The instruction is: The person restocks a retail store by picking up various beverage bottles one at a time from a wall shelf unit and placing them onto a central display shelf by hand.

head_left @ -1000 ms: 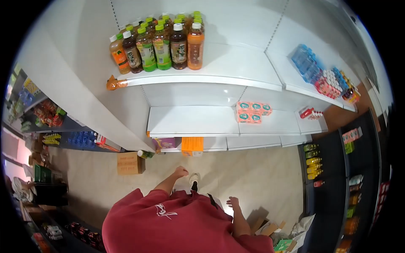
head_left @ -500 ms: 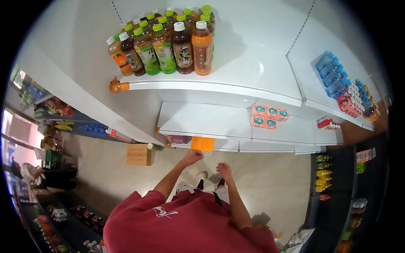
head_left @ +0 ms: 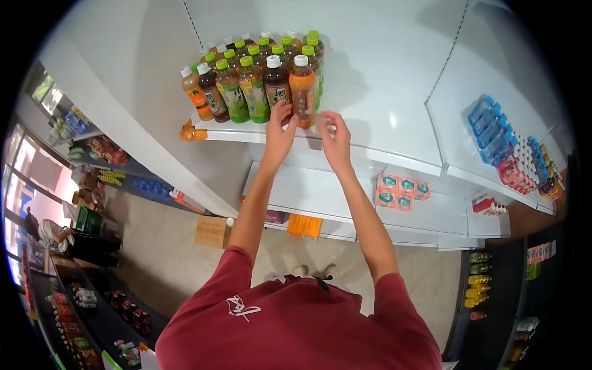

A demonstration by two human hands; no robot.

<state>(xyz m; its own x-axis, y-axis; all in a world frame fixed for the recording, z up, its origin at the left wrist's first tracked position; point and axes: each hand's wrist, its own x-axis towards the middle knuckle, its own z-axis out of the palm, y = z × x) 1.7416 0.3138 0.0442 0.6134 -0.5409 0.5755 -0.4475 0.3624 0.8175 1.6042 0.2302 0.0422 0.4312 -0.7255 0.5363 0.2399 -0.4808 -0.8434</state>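
Several drink bottles stand upright in close rows on the white upper shelf (head_left: 382, 135). At the front right of the group is an orange drink bottle with a white cap (head_left: 303, 92). A dark brown drink bottle (head_left: 275, 79) stands just left of it. My left hand (head_left: 280, 132) is in front of these two, its thumb and fingers apart; whether it touches either bottle I cannot tell. To the right of the orange bottle, my right hand (head_left: 335, 139) is raised with loosely bent fingers and holds nothing. Green-labelled tea bottles (head_left: 252, 92) fill the row further left.
An orange fox-shaped piece (head_left: 192, 132) sits on the shelf's left corner. Below are pink boxes (head_left: 394, 200) and an orange box (head_left: 304, 226). Blue-capped water bottles (head_left: 487, 126) stand on the right shelf. A cardboard carton (head_left: 213, 231) rests on the floor; a person (head_left: 74, 237) is far left.
Both my hands have risen from low in front of my body to the upper shelf's front edge, beside the orange bottle. The view has shifted slightly. The bottles keep their places.
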